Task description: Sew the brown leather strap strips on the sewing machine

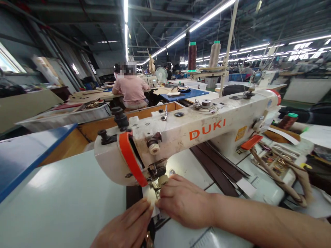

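A white piece is met by the fingertips of both hands under the needle end of a sewing machine. The fingers of the left hand are gathered at its near left edge, and those of the right hand are curled in at its right, close beside the presser foot. Whether it is pinched or merely pressed flat by either hand cannot be told. A dark brown strip is seen just left of the white piece.

The machine is set on a pale green tabletop, smooth and glossy enough for light to be mirrored in it. The casing is rounded, off-white and scuffed, crossed at the head by a curved orange band and lettered "DUKI". Behind the machine arm, long flat brown straps are laid; farther right, soft-looking tan strips are draped by a tray of small metallic pieces.

Brown and beige thread cones are held above. Beyond, a person in a pink shirt is seated at another worktable, and the large, dark-roofed hall is lit by long tube lights.
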`<action>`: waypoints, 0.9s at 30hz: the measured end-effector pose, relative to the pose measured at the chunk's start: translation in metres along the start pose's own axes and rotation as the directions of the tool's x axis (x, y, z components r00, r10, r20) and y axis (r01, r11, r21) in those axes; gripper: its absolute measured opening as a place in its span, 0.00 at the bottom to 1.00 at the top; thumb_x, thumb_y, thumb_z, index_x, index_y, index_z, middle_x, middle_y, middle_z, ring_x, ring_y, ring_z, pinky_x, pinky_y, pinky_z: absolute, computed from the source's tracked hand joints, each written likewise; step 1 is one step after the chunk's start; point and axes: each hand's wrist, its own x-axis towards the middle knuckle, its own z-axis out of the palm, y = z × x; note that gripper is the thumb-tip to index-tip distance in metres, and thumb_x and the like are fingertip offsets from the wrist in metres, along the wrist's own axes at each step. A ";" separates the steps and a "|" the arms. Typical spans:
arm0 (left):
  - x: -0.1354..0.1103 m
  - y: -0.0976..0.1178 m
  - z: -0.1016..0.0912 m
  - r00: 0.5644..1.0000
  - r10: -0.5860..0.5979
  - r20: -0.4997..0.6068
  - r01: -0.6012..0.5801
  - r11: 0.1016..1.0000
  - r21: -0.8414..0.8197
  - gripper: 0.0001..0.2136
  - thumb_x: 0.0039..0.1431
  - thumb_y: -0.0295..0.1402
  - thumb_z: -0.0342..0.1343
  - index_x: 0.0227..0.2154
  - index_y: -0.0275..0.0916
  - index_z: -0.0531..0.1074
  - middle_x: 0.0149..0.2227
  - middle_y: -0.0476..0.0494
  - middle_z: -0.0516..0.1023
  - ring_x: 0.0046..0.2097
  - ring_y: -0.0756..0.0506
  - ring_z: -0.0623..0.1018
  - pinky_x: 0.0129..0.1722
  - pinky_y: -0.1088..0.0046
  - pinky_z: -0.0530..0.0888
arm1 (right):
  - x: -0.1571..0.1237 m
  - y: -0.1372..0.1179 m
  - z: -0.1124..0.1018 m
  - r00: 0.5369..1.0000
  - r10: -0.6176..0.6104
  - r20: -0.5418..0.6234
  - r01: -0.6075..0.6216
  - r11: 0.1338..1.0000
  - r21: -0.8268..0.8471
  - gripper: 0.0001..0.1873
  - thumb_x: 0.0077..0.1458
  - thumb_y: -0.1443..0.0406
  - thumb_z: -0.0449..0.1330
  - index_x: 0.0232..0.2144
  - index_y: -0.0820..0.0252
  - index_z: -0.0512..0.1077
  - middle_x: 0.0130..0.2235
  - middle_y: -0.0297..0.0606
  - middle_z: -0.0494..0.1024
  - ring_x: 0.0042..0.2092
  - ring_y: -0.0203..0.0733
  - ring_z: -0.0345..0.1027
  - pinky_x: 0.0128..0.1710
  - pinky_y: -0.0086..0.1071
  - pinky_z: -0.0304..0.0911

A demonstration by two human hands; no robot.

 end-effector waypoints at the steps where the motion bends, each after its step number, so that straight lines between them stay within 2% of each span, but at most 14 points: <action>1: 0.000 -0.003 0.003 1.000 -0.012 -0.004 0.012 1.000 -0.006 0.16 0.64 0.25 0.41 0.44 0.38 0.74 0.45 0.48 0.80 0.48 0.52 0.77 0.58 0.82 0.62 | 0.001 0.001 0.001 1.000 0.022 -0.011 -0.022 1.000 -0.008 0.07 0.63 0.65 0.53 0.35 0.61 0.70 0.35 0.35 0.73 0.42 0.41 0.62 0.46 0.35 0.51; 5: 0.001 -0.018 0.016 0.993 -0.116 0.004 0.116 0.989 -0.096 0.18 0.67 0.29 0.38 0.44 0.39 0.74 0.44 0.47 0.80 0.48 0.52 0.78 0.52 0.84 0.69 | 0.003 0.000 0.007 0.996 0.065 -0.059 -0.067 0.997 -0.040 0.07 0.62 0.65 0.54 0.38 0.62 0.70 0.36 0.36 0.74 0.42 0.42 0.62 0.46 0.35 0.52; 10: 0.004 -0.031 0.025 0.962 -0.242 0.123 0.266 0.932 -0.246 0.17 0.65 0.31 0.42 0.47 0.48 0.74 0.43 0.51 0.81 0.47 0.48 0.79 0.49 0.76 0.75 | 0.002 -0.001 0.012 0.991 0.083 -0.103 -0.090 0.994 -0.061 0.09 0.64 0.65 0.52 0.34 0.60 0.70 0.35 0.35 0.74 0.40 0.42 0.61 0.42 0.35 0.54; 16: 0.007 -0.032 0.030 0.954 -0.294 0.063 0.301 0.929 -0.216 0.17 0.68 0.37 0.41 0.44 0.43 0.75 0.42 0.47 0.81 0.43 0.47 0.81 0.45 0.75 0.77 | 0.001 -0.003 0.008 0.988 0.088 -0.127 -0.094 0.995 -0.039 0.10 0.63 0.68 0.52 0.32 0.61 0.71 0.32 0.37 0.73 0.36 0.41 0.61 0.39 0.34 0.56; 20: -0.006 -0.013 0.011 0.959 -0.283 0.003 0.280 0.950 -0.135 0.17 0.69 0.37 0.40 0.43 0.40 0.75 0.42 0.46 0.81 0.42 0.50 0.81 0.47 0.81 0.74 | -0.006 -0.006 0.004 0.981 0.098 -0.167 -0.093 0.995 0.035 0.09 0.60 0.70 0.52 0.34 0.62 0.73 0.31 0.38 0.73 0.35 0.42 0.61 0.39 0.34 0.57; 23: -0.026 0.016 -0.018 0.973 -0.230 0.039 0.232 0.968 -0.094 0.16 0.69 0.31 0.40 0.45 0.38 0.73 0.45 0.46 0.80 0.47 0.52 0.78 0.51 0.84 0.69 | -0.011 -0.007 0.005 0.975 0.087 -0.203 -0.073 0.995 0.074 0.10 0.60 0.70 0.51 0.34 0.61 0.73 0.30 0.38 0.71 0.35 0.42 0.61 0.39 0.34 0.57; 25: -0.039 0.035 -0.036 0.981 -0.184 0.064 0.190 0.976 -0.105 0.16 0.67 0.26 0.40 0.48 0.36 0.72 0.47 0.45 0.79 0.50 0.51 0.77 0.53 0.82 0.68 | -0.012 -0.007 0.007 0.973 0.066 -0.223 -0.049 0.996 0.080 0.11 0.61 0.70 0.50 0.34 0.61 0.73 0.29 0.39 0.71 0.35 0.42 0.60 0.39 0.34 0.57; 27: -0.048 0.048 -0.050 0.977 -0.195 0.081 0.204 0.971 -0.127 0.16 0.65 0.25 0.41 0.48 0.36 0.71 0.47 0.44 0.79 0.51 0.50 0.76 0.53 0.81 0.68 | -0.012 -0.008 0.008 0.969 0.046 -0.243 -0.029 0.997 0.073 0.11 0.62 0.70 0.50 0.34 0.61 0.73 0.29 0.39 0.71 0.35 0.42 0.60 0.39 0.35 0.57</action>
